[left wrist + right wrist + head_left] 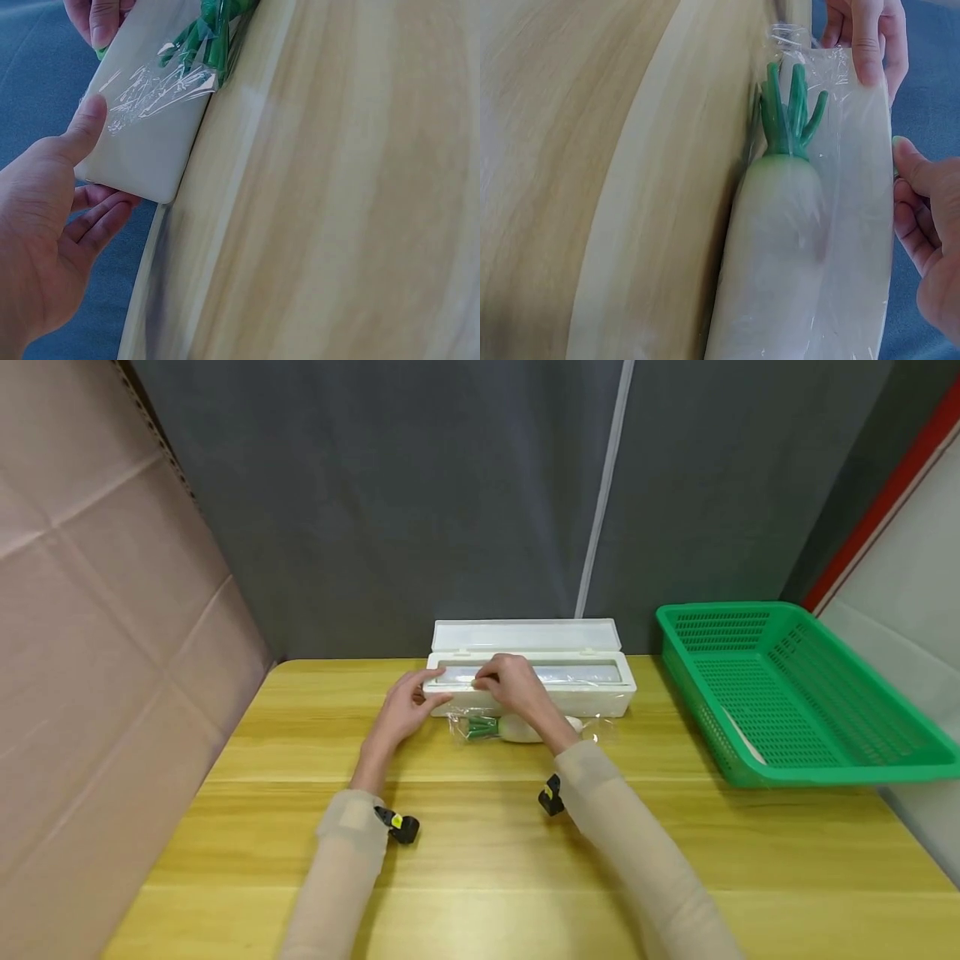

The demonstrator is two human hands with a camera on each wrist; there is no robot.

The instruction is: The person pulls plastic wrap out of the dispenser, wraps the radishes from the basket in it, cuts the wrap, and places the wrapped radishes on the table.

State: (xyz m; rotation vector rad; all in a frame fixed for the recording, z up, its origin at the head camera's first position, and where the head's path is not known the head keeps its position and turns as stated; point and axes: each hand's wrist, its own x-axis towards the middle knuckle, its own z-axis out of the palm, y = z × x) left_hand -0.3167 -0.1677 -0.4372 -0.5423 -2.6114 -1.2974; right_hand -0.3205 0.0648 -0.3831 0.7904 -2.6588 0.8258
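A white cling film box [592, 700] lies lengthwise at the table's back, its lid [525, 635] raised and a roll of film [577, 674] inside. My left hand [401, 708] holds the left end, thumb on the front face and fingers round the end. At the front top edge, left of the middle, my right hand [517, 683] pinches a small green slider [895, 142], mostly hidden by the thumb and fingers. Along the front of the box lies a white radish [780, 225] with green stalks [480, 727], wrapped in clear film; loose film [142, 101] clings to the box front.
A green perforated basket [847, 774] stands at the table's right side, with something white [742, 739] showing through its near-left wall. Behind the table [480, 860] hangs a dark grey curtain [375, 510]. A pale cloth wall [150, 635] borders the left side.
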